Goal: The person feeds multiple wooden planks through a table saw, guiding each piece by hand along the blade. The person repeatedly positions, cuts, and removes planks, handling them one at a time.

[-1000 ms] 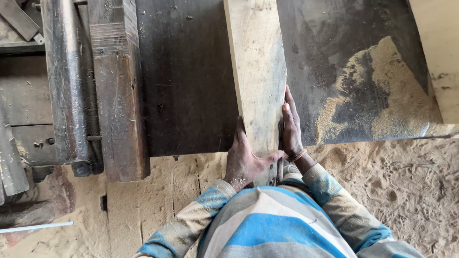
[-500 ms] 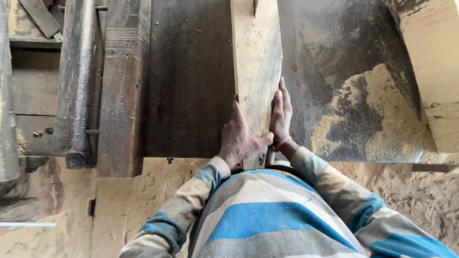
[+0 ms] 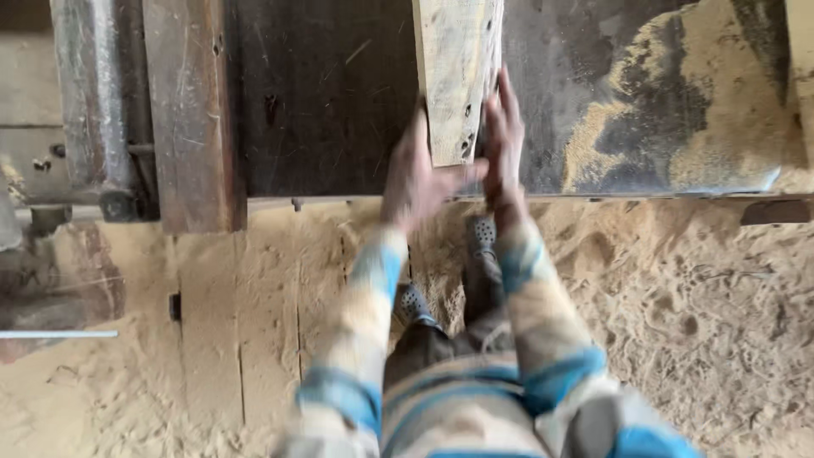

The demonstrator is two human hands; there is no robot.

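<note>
- Here, left hand (image 3: 417,174) is wrapped round the near end of the plank (image 3: 458,72), thumb across the end face, fingers on the left edge; closed on it.
- Right hand (image 3: 502,136) lies flat and open along the plank's right edge, fingers stretched forward, pressing sideways rather than gripping.
- Plank lies lengthwise on the dark surface (image 3: 326,102), near end close to the front edge, far end out of view at the top.
- Risk, as a judgement: right fingers sit right along the plank edge; if the board jerks or twists, they could get pinched or slide forward.
- Risk: sawdust (image 3: 653,110) on the surface and loose sawdust on the floor (image 3: 695,297) could mean slippy footing or a skidding board. No blade or guard is visible, so I can't judge that.
- Materials: plank is pale rough-sawn wood, flat and rectangular, with small dark holes near its end.
- Surface is dark, scratched, dull, maybe metal; can't be sure.
- Worn reddish-brown beam (image 3: 191,110) and grey pipe (image 3: 97,93) run alongside at left.
- Striped sleeves are blurred; perforated shoes (image 3: 483,233) below.
</note>
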